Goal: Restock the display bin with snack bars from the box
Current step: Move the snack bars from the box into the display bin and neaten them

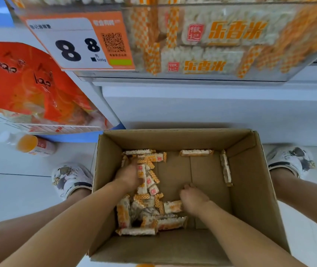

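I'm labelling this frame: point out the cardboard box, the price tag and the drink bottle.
cardboard box (pixel 250 189): head view, right inner wall.
price tag (pixel 73 47): head view, printed digits.
drink bottle (pixel 28 144): head view, orange body.

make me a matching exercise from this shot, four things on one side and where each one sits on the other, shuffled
Things:
1. price tag
2. drink bottle
3. single bar
4. left hand

Places:
A. along the right wall inside the box
B. lying on the floor, left of the box
C. on the front of the display bin
D. on the heap of bars in the box's left side

Pairs: 1-C, 2-B, 3-A, 4-D
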